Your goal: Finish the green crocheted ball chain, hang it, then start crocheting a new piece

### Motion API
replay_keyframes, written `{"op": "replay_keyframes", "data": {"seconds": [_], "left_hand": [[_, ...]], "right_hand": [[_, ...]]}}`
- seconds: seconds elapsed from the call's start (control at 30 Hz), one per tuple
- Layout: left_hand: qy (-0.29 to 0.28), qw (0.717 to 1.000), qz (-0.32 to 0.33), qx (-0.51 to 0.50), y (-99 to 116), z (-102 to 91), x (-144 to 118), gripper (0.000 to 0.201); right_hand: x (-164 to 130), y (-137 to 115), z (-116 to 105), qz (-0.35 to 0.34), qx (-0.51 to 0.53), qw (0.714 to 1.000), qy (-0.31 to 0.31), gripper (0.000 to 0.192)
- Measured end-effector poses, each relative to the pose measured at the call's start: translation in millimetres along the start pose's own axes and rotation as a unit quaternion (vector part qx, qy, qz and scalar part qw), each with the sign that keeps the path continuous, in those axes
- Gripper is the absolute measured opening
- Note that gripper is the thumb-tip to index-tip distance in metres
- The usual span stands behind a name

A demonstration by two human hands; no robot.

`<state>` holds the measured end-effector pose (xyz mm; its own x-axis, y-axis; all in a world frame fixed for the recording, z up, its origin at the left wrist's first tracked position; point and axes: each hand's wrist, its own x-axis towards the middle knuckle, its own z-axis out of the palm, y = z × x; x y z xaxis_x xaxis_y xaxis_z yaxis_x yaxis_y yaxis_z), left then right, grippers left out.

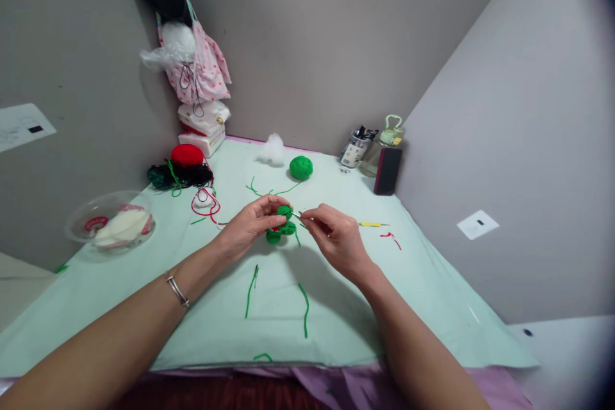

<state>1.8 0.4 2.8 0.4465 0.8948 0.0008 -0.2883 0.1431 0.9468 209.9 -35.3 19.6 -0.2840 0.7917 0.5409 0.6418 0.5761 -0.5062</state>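
currently, just left of the frame's centre, the left hand (250,221) pinches a green crocheted piece (289,229), at which points a slim metal tool (296,214) gripped by the right hand (338,237), and too hard a push might make it slip, snagging stitches or jabbing the left hand.

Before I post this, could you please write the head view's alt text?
The left hand holds a mostly green yarn piece; the right hand holds a slender tool to it. Beyond, a green yarn ball sits on pale cloth.
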Motion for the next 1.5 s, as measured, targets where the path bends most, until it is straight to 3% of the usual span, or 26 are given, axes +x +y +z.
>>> {"op": "replay_keyframes", "data": {"seconds": [0.2,0.43,0.6,1.07,1.27,1.37,1.5], "left_hand": [[0.001,1.000,0.010,0.011,1.0,1.2,0.3,0.025],[-0.030,0.999,0.024,0.019,-4.6,-1.0,0.6,0.025],[-0.026,0.998,0.037,0.033,-10.5,0.0,0.0,0.025],[0.025,0.996,0.057,0.069,-4.0,3.4,-1.2,0.027],[0.002,0.998,0.032,0.056,-11.2,3.7,1.0,0.027],[-0.004,0.999,0.014,0.045,-14.0,1.8,2.2,0.032],[-0.024,0.999,-0.011,0.042,-17.0,-0.5,2.8,0.029]], "right_hand": [[0.9,0.5,-0.4,0.017,0.013,1.000,-0.013,0.016],[2.9,-1.0,2.3,0.113,0.164,0.980,-0.024,0.013],[3.6,0.3,6.7,0.151,0.217,0.964,-0.034,0.015],[4.4,8.6,5.0,0.173,0.225,0.955,-0.091,0.013],[4.1,7.0,8.5,0.206,0.284,0.931,-0.104,0.018],[5.4,9.9,7.5,0.212,0.272,0.935,-0.080,0.025],[6.9,13.0,4.5,0.196,0.248,0.948,-0.023,0.019]]}}
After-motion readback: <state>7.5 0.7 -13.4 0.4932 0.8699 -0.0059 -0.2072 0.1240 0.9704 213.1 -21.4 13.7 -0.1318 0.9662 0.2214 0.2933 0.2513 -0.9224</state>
